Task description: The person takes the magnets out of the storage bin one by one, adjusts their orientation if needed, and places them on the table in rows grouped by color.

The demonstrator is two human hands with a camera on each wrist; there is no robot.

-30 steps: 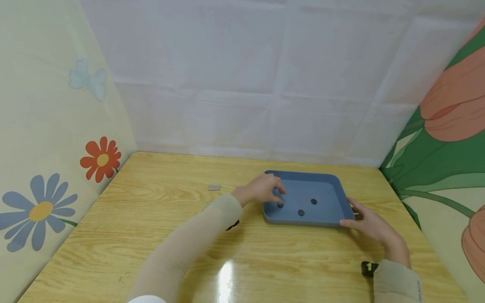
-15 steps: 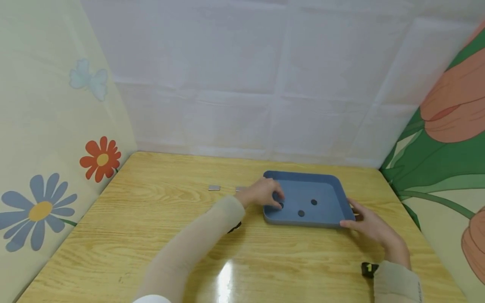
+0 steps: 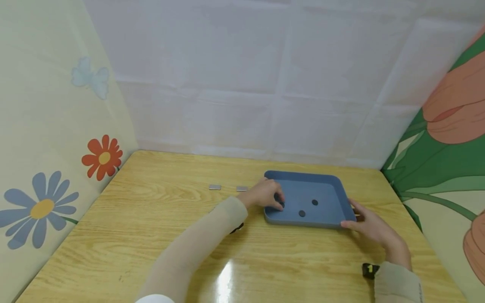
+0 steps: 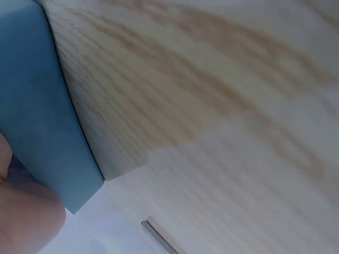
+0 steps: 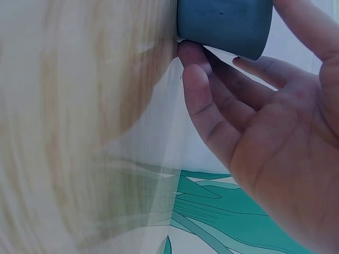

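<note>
A shallow blue tray (image 3: 322, 189) stands on the wooden table, with two small dark round discs (image 3: 315, 202) lying apart on its floor. My left hand (image 3: 265, 194) reaches over the tray's left wall, and its thumb and fingers pinch another dark disc (image 3: 282, 204), mostly hidden by the fingertips. At the tray's right end my right hand (image 3: 367, 221) grips the near corner, thumb in front and fingers along the side. In the right wrist view its curled fingers (image 5: 198, 90) touch the tray's lower edge (image 5: 228, 26).
Two small flat grey metallic rectangles (image 3: 214, 187) lie on the table (image 3: 170, 219) left of the tray, the nearer one beside my left wrist. A white cloth (image 3: 212, 105) hangs behind the table. Flower-printed panels (image 3: 41, 126) stand at both sides.
My left thumb and fingers have closed in on the leftmost disc in the tray. The second metallic rectangle has come into view from behind the left hand. The right hand has stayed put.
</note>
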